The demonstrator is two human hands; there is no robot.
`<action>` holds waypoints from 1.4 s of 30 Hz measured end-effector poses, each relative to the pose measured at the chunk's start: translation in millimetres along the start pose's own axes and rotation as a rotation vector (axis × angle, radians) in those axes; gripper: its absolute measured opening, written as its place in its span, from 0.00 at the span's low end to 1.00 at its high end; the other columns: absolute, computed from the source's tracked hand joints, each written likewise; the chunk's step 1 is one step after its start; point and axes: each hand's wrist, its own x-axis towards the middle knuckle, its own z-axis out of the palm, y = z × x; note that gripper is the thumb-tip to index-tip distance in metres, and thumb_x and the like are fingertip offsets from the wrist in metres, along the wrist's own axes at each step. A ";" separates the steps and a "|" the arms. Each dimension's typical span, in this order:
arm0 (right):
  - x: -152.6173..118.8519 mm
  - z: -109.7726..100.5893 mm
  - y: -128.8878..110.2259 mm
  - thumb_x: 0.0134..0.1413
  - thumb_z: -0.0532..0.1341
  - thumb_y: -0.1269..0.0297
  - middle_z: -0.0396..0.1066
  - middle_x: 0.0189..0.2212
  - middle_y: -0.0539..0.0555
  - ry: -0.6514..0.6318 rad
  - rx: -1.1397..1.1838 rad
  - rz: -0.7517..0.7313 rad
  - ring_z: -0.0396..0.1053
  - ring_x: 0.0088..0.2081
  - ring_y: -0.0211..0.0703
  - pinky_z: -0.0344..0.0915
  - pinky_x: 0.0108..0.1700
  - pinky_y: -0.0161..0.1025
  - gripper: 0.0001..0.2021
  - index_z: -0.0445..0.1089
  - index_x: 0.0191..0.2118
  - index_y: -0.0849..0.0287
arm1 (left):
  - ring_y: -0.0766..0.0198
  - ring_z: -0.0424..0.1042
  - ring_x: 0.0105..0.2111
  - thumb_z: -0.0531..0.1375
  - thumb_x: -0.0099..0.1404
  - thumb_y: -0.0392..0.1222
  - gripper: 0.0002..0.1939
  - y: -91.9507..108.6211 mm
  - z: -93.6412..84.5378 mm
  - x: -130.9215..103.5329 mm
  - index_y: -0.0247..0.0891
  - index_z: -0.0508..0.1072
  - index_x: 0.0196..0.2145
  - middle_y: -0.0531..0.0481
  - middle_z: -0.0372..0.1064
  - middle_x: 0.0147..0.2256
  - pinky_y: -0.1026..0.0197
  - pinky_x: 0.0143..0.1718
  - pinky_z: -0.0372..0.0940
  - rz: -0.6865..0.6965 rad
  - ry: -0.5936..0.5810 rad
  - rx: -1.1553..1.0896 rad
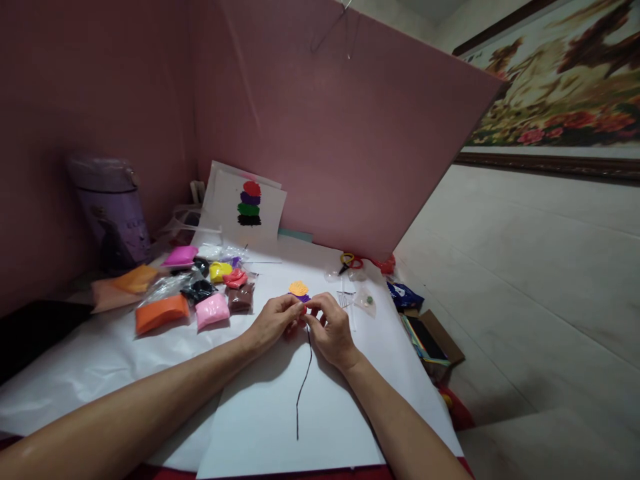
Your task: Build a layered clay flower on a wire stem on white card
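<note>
My left hand (277, 319) and my right hand (331, 328) meet over a white sheet (250, 427), their fingertips closed in a pinch. Between them shows a small bit of red modelling clay (303, 310), mostly hidden by the fingers. Just beyond the fingertips, an orange clay patch (299, 288) with a ridged surface lies above a purple clay patch (303, 299), partly covered by my fingers. A thin dark line (303, 387) runs from under my hands down the sheet; I cannot tell whether it is drawn or a strand.
Clay packets, among them orange (163, 313), pink (213, 311) and brown (241, 298), lie left. Behind leans a card (270, 207) with stacked colour patches. Scissors (346, 263) and a small bag (365, 300) lie right. A purple flask (113, 213) stands far left.
</note>
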 end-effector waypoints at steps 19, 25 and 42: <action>-0.3 -0.3 1.1 0.53 0.60 0.74 0.68 0.32 0.52 -0.009 0.012 -0.009 0.67 0.30 0.39 0.64 0.27 0.35 0.07 0.68 0.36 0.56 | 0.69 0.59 0.16 0.59 0.58 0.61 0.24 -0.4 -0.1 -0.7 0.35 0.67 0.25 0.55 0.62 0.17 0.65 0.19 0.53 0.005 -0.025 0.013; -0.3 -1.1 0.5 0.55 0.58 0.73 0.68 0.32 0.52 -0.034 0.014 -0.036 0.67 0.30 0.40 0.64 0.28 0.35 0.07 0.68 0.37 0.55 | 0.68 0.60 0.16 0.53 0.61 0.64 0.28 -0.1 0.5 -0.2 0.35 0.65 0.21 0.54 0.60 0.16 0.64 0.19 0.54 0.022 -0.007 0.054; -0.1 -0.8 0.5 0.53 0.60 0.75 0.68 0.33 0.52 0.000 -0.002 -0.029 0.67 0.30 0.39 0.63 0.27 0.34 0.07 0.67 0.36 0.57 | 0.69 0.60 0.17 0.60 0.58 0.60 0.23 -2.2 -1.1 0.5 0.34 0.67 0.26 0.55 0.62 0.17 0.65 0.20 0.54 0.010 -0.014 0.001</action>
